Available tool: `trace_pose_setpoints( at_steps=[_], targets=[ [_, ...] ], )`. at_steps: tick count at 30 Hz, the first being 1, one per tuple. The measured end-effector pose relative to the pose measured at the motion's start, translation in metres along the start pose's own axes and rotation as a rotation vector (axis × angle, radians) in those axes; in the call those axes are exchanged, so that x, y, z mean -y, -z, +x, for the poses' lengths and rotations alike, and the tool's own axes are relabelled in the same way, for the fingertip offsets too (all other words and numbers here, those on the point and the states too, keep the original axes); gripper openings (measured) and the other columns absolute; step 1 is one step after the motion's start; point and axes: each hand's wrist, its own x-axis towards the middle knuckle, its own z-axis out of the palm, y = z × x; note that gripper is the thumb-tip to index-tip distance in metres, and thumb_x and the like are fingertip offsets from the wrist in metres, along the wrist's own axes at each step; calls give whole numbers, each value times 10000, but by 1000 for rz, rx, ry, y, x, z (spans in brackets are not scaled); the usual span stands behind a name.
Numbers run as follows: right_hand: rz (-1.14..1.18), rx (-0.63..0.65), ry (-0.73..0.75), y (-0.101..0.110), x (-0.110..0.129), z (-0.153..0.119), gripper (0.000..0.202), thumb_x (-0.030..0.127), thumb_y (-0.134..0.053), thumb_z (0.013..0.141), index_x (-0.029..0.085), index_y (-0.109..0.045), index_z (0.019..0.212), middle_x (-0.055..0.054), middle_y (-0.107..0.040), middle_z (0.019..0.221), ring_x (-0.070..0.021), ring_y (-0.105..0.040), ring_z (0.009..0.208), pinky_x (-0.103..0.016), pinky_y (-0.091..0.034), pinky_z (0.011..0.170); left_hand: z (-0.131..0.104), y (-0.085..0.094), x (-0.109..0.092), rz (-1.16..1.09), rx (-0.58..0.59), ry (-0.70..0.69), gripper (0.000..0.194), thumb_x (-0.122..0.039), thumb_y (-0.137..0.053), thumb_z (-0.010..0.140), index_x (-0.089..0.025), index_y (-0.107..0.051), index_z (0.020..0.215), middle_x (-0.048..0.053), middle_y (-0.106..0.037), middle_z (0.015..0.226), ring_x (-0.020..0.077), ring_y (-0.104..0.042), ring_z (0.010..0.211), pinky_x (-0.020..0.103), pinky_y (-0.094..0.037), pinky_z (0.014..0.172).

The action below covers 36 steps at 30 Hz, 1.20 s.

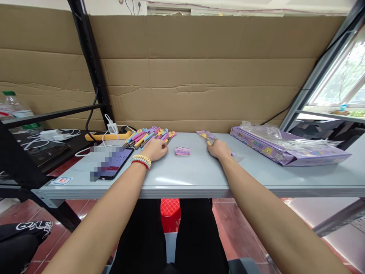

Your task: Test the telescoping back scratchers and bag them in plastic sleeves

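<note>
A row of colourful sticks with fork-shaped heads [148, 135] lies at the back of the table, in pink, purple, blue and yellow. My left hand [156, 149], with beaded bracelets at the wrist, rests against the right end of this row. Its fingers are curled, and whatever they hold is hidden. To the right, my right hand [220, 148] is closed on a yellow fork-headed stick [204, 136], which lies together with a clear purple-printed plastic bag [210, 134]. Between the hands sits a small stack of purple printed cards [182, 151].
A phone [118, 163] and a white charger with cable [112, 128] are on the left. A yellow power strip [124, 136] lies behind them. A purple box [285, 150] with clear plastic bags on top stands right. Cardboard [199, 72] walls the back.
</note>
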Motion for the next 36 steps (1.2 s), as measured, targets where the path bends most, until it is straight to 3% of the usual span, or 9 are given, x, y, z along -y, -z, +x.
trace_pose_setpoints(
  at_steps=[8, 12, 15, 19, 25, 30, 33, 36],
  targets=[
    [50, -77, 82, 3, 1, -1, 357, 323, -418, 873, 105, -641, 1047, -220, -644, 1029, -312, -616, 951, -384, -443, 776, 2, -4, 3, -149, -24, 8, 229, -329, -490, 789, -203, -677, 749, 45, -694, 785, 202, -603, 749, 306, -397, 645],
    [373, -141, 386, 8, 8, -5, 331, 333, -364, 893, 138, -631, 870, -115, -643, 820, -221, -574, 767, -312, -396, 687, 1, -2, 1, -263, -94, 35, 337, -436, -427, 858, -195, -648, 772, 44, -653, 736, 195, -559, 696, 306, -348, 605],
    [686, 88, 580, 10, 13, -11, 396, 484, -414, 863, 164, -555, 678, -22, -523, 612, -139, -445, 578, -270, -321, 564, -1, 1, -1, -402, -135, -6, 468, -554, -364, 881, -187, -613, 729, 35, -611, 699, 177, -524, 664, 299, -337, 599],
    [923, 461, 678, 15, 17, -22, 478, 622, -534, 772, 167, -520, 627, 28, -425, 524, -82, -313, 490, -252, -229, 505, 1, 0, -1, -735, -93, -49, 540, -650, -377, 849, -177, -590, 701, 20, -571, 640, 132, -484, 573, 272, -341, 556],
    [904, 639, 801, 21, 24, -35, 495, 611, -583, 765, 156, -518, 579, 39, -407, 505, -64, -277, 478, -254, -178, 496, 9, -7, -9, -1257, 35, 54, 502, -646, -568, 748, -160, -548, 622, 33, -566, 569, 73, -408, 418, 223, -245, 399],
    [915, 747, 733, 21, 28, -39, 450, 595, -621, 738, 145, -627, 746, 25, -502, 561, -68, -363, 481, -239, -218, 476, 9, -2, -15, -1551, 28, 167, 357, -440, -744, 671, -153, -536, 625, -7, -535, 518, 59, -422, 388, 191, -270, 362],
    [1006, 805, 614, 22, 27, -36, 357, 465, -712, 672, 140, -631, 798, 2, -560, 594, -80, -428, 469, -234, -237, 447, 10, 2, -11, -1691, -70, 222, 279, -345, -747, 693, -143, -556, 668, -6, -559, 548, 70, -470, 414, 189, -311, 359],
    [1188, 690, 455, 24, 25, -30, 260, 288, -679, 611, 148, -614, 821, -39, -620, 613, -115, -494, 460, -236, -245, 413, 11, 4, -6, -1806, -202, 262, 184, -262, -713, 738, -126, -588, 738, 12, -617, 636, 94, -562, 519, 192, -407, 420]
  ],
)
